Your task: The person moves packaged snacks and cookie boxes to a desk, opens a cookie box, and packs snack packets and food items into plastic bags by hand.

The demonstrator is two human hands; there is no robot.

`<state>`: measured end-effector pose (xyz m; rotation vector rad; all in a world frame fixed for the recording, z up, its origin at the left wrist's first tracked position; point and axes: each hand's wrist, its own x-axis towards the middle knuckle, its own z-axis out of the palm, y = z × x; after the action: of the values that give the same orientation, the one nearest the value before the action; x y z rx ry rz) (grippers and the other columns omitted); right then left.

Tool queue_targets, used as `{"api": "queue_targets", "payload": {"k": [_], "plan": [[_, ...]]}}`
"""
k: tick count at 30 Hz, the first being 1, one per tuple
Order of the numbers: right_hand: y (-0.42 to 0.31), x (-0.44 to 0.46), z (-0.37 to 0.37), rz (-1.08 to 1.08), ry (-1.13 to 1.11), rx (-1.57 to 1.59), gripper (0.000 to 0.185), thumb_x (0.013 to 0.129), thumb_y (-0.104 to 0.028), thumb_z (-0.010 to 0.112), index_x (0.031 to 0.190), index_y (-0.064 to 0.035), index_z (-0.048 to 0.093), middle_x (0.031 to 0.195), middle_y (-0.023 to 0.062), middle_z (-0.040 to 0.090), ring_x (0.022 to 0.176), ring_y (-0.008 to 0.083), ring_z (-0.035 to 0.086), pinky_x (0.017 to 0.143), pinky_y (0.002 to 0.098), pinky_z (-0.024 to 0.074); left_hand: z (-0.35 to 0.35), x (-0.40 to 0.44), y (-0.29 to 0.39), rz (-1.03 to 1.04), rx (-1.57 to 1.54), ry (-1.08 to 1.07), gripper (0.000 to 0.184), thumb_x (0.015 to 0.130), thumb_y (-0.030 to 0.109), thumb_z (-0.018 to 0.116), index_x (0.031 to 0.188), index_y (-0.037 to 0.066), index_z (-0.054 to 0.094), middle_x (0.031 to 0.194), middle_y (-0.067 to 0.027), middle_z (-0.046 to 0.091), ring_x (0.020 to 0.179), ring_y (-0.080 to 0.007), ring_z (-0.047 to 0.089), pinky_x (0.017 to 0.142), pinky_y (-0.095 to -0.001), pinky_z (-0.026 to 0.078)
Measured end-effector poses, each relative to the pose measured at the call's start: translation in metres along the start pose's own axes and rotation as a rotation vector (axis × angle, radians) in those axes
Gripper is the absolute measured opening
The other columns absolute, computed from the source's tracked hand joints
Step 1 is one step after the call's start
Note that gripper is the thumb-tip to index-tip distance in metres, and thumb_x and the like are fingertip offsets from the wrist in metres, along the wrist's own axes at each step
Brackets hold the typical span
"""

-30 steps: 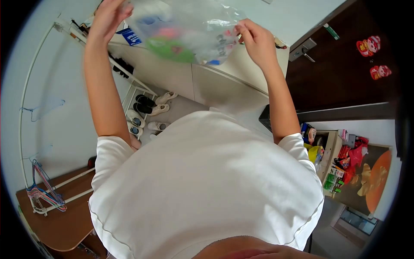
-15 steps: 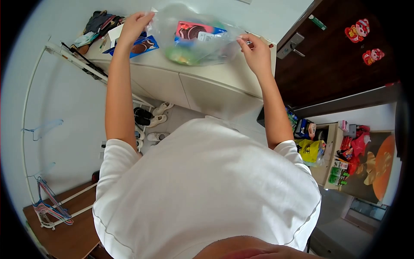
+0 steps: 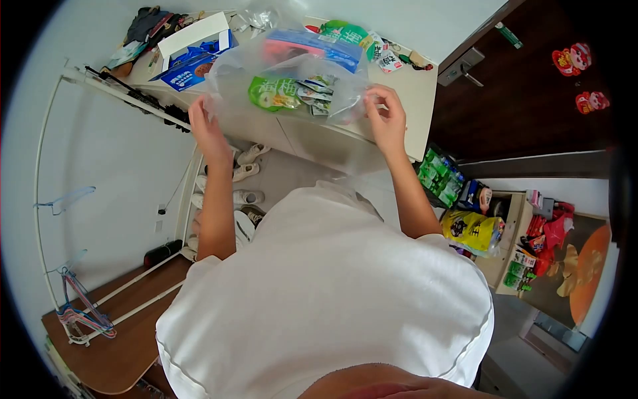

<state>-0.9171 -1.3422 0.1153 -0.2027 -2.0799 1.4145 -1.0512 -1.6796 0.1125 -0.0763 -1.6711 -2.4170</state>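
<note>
A clear plastic bag [image 3: 232, 86] stretches between my two hands at the front edge of the white cabinet. My left hand [image 3: 211, 133] has its fingers closed on the bag's left edge. On the opposite side, my right hand [image 3: 387, 118] pinches the plastic between thumb and fingers. Through the film show a blue and red box [image 3: 312, 48], a green snack pouch [image 3: 272, 93] and several small packets [image 3: 318, 93]. Just left of the bag stands an open blue and white carton [image 3: 193, 63] with blue wrappers inside.
Behind the bag, another green pouch [image 3: 347, 32] and small white packets [image 3: 389, 58] lie on the cabinet top [image 3: 419, 100]. Shoes [image 3: 247, 171] stand on the floor below. A white rack [image 3: 41, 199] is at left, a dark door [image 3: 525, 86] at right.
Both hands have come down towards me with the bag's edges. The box inside now lies differently, and the green pouch and packets show clearly. The view has shifted slightly.
</note>
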Motion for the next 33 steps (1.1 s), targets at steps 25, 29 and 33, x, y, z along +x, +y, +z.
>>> {"api": "queue_targets", "payload": {"k": [25, 29, 33], "plan": [[0.068, 0.125, -0.004, -0.011, 0.183, -0.550, 0.053, 0.087, -0.025, 0.078, 0.134, -0.0103, 0.061, 0.148, 0.0269, 0.047, 0.137, 0.0462, 0.043, 0.115, 0.0494, 0.0370, 0.071, -0.111, -0.002, -0.720, 0.427, -0.871, 0.032, 0.108, 0.027, 0.055, 0.122, 0.004, 0.071, 0.117, -0.0052, 0.072, 0.106, -0.0159, 0.066, 0.090, -0.0326, 0.052], [0.034, 0.117, 0.007, -0.219, 0.141, -0.255, 0.043, 0.090, -0.019, 0.075, 0.131, -0.0123, 0.064, 0.146, 0.0221, 0.053, 0.135, 0.0397, 0.049, 0.112, 0.0474, 0.0400, 0.056, -0.109, 0.028, -0.692, 0.509, -0.911, 0.031, 0.106, 0.023, 0.059, 0.125, 0.001, 0.070, 0.115, -0.0027, 0.074, 0.102, -0.0127, 0.065, 0.090, -0.0293, 0.052], [-0.010, 0.105, 0.015, -0.222, 0.062, -0.101, 0.037, 0.092, -0.010, 0.071, 0.128, -0.0118, 0.067, 0.141, 0.0167, 0.059, 0.129, 0.0334, 0.055, 0.105, 0.0429, 0.0470, 0.010, -0.086, 0.027, -0.602, 0.545, -0.734, 0.027, 0.105, 0.017, 0.059, 0.124, 0.002, 0.070, 0.111, -0.0025, 0.073, 0.098, -0.0110, 0.064, 0.087, -0.0261, 0.050]]}}
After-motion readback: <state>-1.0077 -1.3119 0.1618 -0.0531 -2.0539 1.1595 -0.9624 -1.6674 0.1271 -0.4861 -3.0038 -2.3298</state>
